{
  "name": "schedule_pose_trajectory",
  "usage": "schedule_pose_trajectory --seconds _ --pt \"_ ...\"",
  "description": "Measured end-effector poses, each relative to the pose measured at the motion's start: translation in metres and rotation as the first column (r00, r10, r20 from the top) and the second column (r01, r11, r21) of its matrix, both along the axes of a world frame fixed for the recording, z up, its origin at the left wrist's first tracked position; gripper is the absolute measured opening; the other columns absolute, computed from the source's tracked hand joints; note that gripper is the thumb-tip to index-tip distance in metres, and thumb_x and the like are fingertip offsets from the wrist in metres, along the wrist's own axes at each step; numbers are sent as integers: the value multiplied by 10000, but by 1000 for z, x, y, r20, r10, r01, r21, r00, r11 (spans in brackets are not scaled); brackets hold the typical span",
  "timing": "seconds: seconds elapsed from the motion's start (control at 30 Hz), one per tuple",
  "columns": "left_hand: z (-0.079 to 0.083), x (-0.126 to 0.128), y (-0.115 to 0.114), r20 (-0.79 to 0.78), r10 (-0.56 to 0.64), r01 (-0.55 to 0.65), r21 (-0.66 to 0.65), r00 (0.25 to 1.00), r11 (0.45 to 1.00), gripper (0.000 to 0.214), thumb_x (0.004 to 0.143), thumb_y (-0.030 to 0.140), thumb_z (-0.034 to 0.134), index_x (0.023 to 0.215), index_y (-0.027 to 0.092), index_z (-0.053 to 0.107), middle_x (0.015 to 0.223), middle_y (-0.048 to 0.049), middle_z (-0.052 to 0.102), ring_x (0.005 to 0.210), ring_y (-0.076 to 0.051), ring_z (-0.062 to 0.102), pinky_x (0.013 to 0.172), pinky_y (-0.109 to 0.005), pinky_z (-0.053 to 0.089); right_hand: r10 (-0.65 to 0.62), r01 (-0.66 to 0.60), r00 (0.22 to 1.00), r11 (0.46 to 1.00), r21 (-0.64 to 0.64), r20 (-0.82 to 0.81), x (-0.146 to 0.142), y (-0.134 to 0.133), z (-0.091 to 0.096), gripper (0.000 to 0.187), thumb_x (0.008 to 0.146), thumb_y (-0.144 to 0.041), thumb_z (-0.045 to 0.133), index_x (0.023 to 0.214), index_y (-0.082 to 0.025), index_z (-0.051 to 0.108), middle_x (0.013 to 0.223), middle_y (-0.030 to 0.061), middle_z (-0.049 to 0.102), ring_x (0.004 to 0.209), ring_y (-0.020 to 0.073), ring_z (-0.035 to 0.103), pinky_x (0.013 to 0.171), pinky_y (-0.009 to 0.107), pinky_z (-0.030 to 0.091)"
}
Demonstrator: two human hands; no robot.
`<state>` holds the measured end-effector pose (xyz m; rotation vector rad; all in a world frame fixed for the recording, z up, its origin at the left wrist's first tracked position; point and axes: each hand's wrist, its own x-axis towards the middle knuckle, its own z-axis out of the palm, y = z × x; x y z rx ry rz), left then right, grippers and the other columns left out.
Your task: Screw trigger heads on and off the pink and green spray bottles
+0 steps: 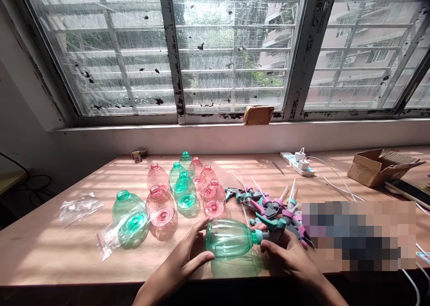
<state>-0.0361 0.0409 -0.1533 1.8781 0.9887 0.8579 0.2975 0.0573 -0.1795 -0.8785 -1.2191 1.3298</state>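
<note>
With the held bottle taken as the clock centre and twelve o'clock toward the window, a transparent green plastic bottle (pixel 230 239) with a rounded, softly fluted body is held on its side at the near edge of the table, its neck directed to three o'clock. Its base is cupped between the thumb and the widely curved fingers of the left hand (pixel 188 252). A teal-and-grey plastic trigger spray head (pixel 273 227) is seated at the neck and is gripped narrowly by the thumb and fingers of the right hand (pixel 290 247). The pale wood-toned table (pixel 53 252) is smooth and striped by sunlight; a barred window with a chipped dark frame (pixel 173 50) is located at twelve o'clock, and a brown block (pixel 258 115) is placed on its sill. Upright green bottles (pixel 183 191) and upright pink bottles (pixel 161 212) are grouped from nine to twelve o'clock. One crumpled clear plastic bag (pixel 80 207) is laid at ten o'clock; another clear bag (pixel 110 241), at nine, partly covers a green bottle. Loose purple, teal and grey spray heads (pixel 268 203) are heaped at one o'clock, partly obscured by the right hand. A white power strip (pixel 297 165) and an open cardboard box (pixel 366 169) are positioned toward two o'clock. The area at three o'clock is hidden by pixelation.
</note>
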Motion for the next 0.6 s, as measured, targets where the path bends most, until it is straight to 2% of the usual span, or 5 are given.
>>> schedule_pose_trajectory --seconds 0.07,0.2,0.33,0.5,0.6 --pt "2 1 -2 -15 17 -16 46 1000 999 748 1013 482 712 1646 386 325 1698 -92 435 1452 -335 552 1228 -499 454 -24 23 1000 1000 -21 -18 -2 -2 -1 364 762 -487 947 973 -218 822 779 18 763 704 183 665 717 303 541" --pt "1 2 -4 15 12 -13 93 1000 996 742 1019 462 702 1648 413 310 1737 -78 343 1498 -336 490 1202 -469 489 -7 4 999 999 -52 -54 -5 -4 1 425 708 -493 978 995 -220 824 802 13 747 673 166 636 689 300 535" --pt "-2 1 -3 -24 41 -39 76 999 996 890 975 541 740 1688 378 232 1762 -112 304 1564 -379 395 1280 -540 369 -36 32 998 996 -78 -48 -6 -8 7 422 716 -496 973 992 -223 809 729 -17 689 659 163 620 677 292 529" --pt "-6 -2 2 -57 55 -54 20 997 998 764 1054 632 528 1698 327 253 1778 -106 288 1622 -375 290 1320 -560 271 -22 21 1000 996 -81 -10 -7 -12 12 473 717 -531 963 1000 -194 790 736 7 713 648 162 618 584 257 477" --pt "-6 -2 2 -55 43 -42 18 998 999 723 1061 604 539 1685 332 296 1757 -91 344 1606 -366 333 1314 -548 297 44 -44 999 993 -110 -4 -6 -11 9 523 766 -586 914 1074 -190 765 732 11 722 589 135 588 520 224 413"
